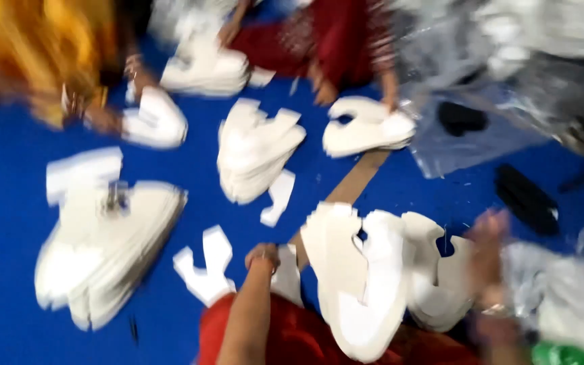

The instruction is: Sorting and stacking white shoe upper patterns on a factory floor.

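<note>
The picture is heavily blurred. Nearest, the left hand (pixel 263 257) is bent down onto a small white cut piece (pixel 286 274) on the blue floor covering (pixel 8 203); whether it grips cannot be told. To the right, a near stack of white cut pieces (pixel 359 277) lies against the red lap, and the right hand (pixel 488 236) hovers beside its right edge, fingers apparently spread, though the blur leaves that uncertain. A crumpled clear plastic bag (pixel 562 297) lies near right. Farther off, more white stacks lie scattered, other people's hands (pixel 322 88) resting on some.
</note>
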